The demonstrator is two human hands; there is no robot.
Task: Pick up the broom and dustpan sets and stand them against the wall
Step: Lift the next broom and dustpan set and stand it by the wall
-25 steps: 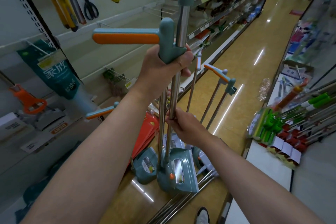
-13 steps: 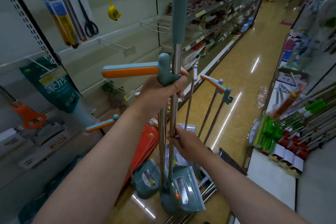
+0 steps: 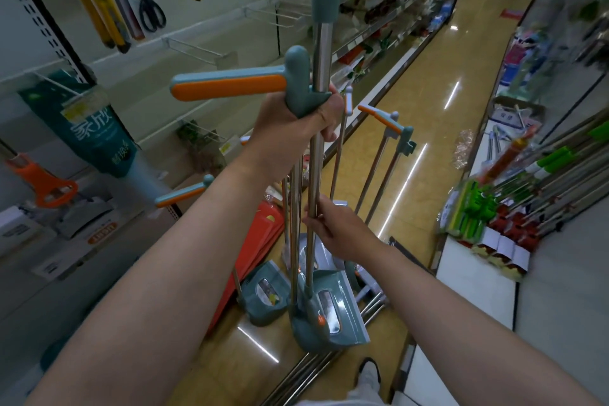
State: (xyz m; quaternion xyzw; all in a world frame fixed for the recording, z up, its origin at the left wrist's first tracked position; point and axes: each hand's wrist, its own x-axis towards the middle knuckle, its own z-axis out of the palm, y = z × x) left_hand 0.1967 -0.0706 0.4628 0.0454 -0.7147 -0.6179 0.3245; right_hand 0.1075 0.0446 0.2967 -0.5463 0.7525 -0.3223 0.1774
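Observation:
I hold a teal broom and dustpan set (image 3: 321, 310) upright in the shop aisle, its steel poles rising past a teal and orange side handle (image 3: 230, 86). My left hand (image 3: 296, 125) is shut around the poles just under that handle. My right hand (image 3: 336, 231) grips the same poles lower down. The set's dustpan foot rests on or just above the floor. Another set (image 3: 263, 293) stands to its left by the shelving (image 3: 184, 53). Two more handles (image 3: 385, 119) lean behind.
Red flat packs (image 3: 257, 241) lean at the shelf base on the left. Steel poles (image 3: 316, 369) lie on the yellow floor (image 3: 438, 82) near my shoe (image 3: 369, 372). A low white display (image 3: 478, 273) on the right carries green-handled tools (image 3: 514, 194). Scissors (image 3: 148, 3) hang on the shelf wall.
The held set has come lower and a little closer to the shelving. My view has shifted slightly. Both hands keep their grip on the poles.

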